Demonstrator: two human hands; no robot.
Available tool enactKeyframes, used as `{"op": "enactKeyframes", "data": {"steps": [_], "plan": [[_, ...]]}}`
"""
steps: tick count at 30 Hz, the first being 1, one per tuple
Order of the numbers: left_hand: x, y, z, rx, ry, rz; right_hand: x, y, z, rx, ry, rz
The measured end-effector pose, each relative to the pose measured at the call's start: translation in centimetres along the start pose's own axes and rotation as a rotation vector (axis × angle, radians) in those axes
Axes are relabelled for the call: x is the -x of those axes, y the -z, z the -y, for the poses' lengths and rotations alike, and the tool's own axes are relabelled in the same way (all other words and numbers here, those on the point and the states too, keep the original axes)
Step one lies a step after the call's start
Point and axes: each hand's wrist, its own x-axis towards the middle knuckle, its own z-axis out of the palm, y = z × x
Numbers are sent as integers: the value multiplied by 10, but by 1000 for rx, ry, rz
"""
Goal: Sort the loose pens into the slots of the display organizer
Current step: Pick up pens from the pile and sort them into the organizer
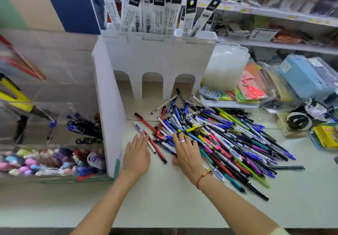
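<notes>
A large pile of loose pens is spread over the worktop toward its right side, just in front of the white display organizer standing at the back edge. The left hand is laid flat, fingers straight, touching a red pen. The right hand is spread open on the pile's left edge.

Glossy plastic pens lie on a smooth matt counter beside the matt white board organizer.
</notes>
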Motion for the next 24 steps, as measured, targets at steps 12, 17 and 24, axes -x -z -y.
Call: {"op": "enactKeyframes", "data": {"steps": [12,17,24], "plan": [[2,-7,2,21,-154,97,-10,6,0,137,65,56],[-1,-3,-2,5,-115,100,-12,14,6,87,-28,90],[-3,5,-4,166,-40,146,-7,18,10,-2,54,84]]}}
